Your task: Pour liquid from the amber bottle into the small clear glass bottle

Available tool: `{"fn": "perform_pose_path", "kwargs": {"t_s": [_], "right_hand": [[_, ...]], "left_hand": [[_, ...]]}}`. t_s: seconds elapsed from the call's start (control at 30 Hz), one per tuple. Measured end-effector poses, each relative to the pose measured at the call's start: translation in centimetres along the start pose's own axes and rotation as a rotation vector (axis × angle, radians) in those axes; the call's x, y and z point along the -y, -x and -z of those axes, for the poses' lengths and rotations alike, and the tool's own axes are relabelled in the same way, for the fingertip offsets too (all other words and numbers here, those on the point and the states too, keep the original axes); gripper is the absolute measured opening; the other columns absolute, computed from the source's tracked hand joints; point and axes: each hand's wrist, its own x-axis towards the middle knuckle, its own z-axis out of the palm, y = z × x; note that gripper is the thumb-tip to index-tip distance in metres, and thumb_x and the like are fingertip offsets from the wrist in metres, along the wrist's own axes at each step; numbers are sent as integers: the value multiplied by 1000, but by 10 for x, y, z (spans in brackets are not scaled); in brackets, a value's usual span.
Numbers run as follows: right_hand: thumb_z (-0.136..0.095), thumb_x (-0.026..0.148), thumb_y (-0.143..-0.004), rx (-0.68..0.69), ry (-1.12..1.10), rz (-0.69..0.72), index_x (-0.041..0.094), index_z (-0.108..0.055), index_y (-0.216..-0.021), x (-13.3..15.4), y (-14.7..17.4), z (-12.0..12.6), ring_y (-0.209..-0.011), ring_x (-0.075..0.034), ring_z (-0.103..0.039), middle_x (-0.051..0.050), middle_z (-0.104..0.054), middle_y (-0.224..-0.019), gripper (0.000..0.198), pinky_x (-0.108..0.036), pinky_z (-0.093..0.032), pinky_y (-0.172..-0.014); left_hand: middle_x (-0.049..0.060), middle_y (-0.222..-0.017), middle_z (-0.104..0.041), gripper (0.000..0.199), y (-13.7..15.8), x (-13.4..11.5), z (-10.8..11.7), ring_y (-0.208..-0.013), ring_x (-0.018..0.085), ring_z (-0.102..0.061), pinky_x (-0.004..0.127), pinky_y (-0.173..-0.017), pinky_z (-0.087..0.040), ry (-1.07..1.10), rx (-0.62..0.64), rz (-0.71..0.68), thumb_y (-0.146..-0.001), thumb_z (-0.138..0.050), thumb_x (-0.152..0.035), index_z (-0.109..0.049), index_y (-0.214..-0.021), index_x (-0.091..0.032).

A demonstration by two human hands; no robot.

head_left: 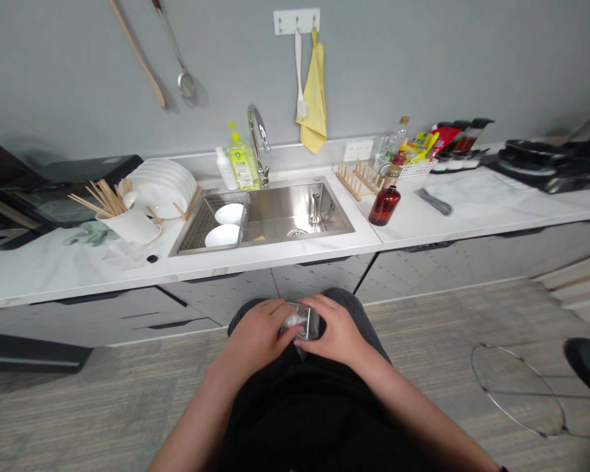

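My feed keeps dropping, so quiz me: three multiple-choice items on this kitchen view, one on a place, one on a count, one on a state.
1. Where is the yellow cloth?
A. Hanging from the wall hooks
B. Lying in the sink
C. On the floor

2. How many white bowls are in the sink?
A. None
B. Two
C. Five

3. What are the hands doing?
A. Hanging free at the sides
B. Both holding a small shiny object
C. Turning the tap

Answers:
1. A, the cloth hangs from the white hook rail above the tap.
2. B, two bowls sit in the sink's left part.
3. B, the left hand and right hand grip the small shiny object in front of the body.
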Motion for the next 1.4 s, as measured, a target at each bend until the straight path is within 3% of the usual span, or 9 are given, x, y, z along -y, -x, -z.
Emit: {"fn": "perform_pose_path", "kwargs": {"t_s": [0.33, 0.43, 0.5, 0.57, 0.7, 0.97, 1.1, 1.27, 1.4], "right_hand": [[-109, 42, -72, 84, -182, -14, 31, -77, -147, -8, -18, 16, -124, -34, -83, -9, -85, -141, 82, -51, -65, -111], [-105, 43, -79, -33, -182, -74, 31, -74, -149, -12, -32, 10, -125, -35, -83, -10, -84, -142, 77, -53, -66, -108], [-102, 43, -82, -106, -183, -134, 29, -72, -150, -14, -45, 3, -123, -35, -83, -12, -84, -142, 75, -52, -68, -103], [-100, 44, -85, -113, -188, -173, 28, -70, -152, -16, -61, -6, -122, -35, -83, -13, -83, -143, 76, -51, -68, -102], [-98, 47, -89, -10, -233, -197, 27, -65, -158, -17, -94, -26, -124, -34, -82, -14, -81, -147, 79, -50, -67, -104], [-89, 51, -101, 180, -355, -125, 35, -41, -181, -18, -119, -59, -145, -33, -73, -16, -59, -176, 94, -53, -64, -120], [-85, 53, -104, 131, -319, -123, 36, -45, -178, -44, -120, -46, -146, -32, -72, -16, -58, -178, 86, -53, -64, -117], [-83, 57, -102, -82, -209, -258, 31, -71, -149, -101, -106, 0, -129, -31, -80, -13, -79, -151, 55, -53, -68, -109], [-85, 60, -98, -185, -160, -373, 30, -79, -134, -135, -84, 34, -120, -33, -82, -14, -84, -139, 48, -52, -70, -101]], "left_hand": [[8, -112, -82, 17, -2, 10, 9, -107, 29, -79, 46, -96, -64, 77, -50, -65, -112, -74, -39, -75, -123, -25], [15, -143, -77, 50, -3, 26, -1, -135, 35, -74, 58, -115, -61, 153, -213, 37, -107, -81, -43, -65, -153, -29], [20, -169, -62, 83, -4, 40, -14, -153, 38, -65, 62, -123, -58, 292, -300, 116, -103, -86, -45, -45, -174, -33], [22, -180, -50, 96, -5, 56, -27, -159, 38, -61, 61, -123, -59, 451, -328, 172, -101, -88, -45, -34, -180, -34], [20, -178, -52, 81, -7, 85, -41, -161, 38, -60, 57, -122, -61, 598, -382, 278, -99, -87, -46, -50, -169, -32], [15, -152, -72, 76, 0, 121, -23, -137, 32, -75, 52, -117, -64, 711, -514, 373, -87, -97, -48, -62, -152, -29], [14, -150, -69, 94, 21, 169, 2, -135, 33, -73, 49, -109, -66, 713, -860, 576, -66, -107, -48, -61, -145, -28], [7, -133, -68, 94, 76, 251, 74, -117, 22, -70, 41, -107, -61, 556, -1290, 744, -61, -105, -25, -56, -140, -22], [0, -121, -59, 88, 122, 307, 120, -105, 16, -56, 36, -102, -53, 133, -1367, 980, -66, -108, -21, -51, -133, -18]]}}
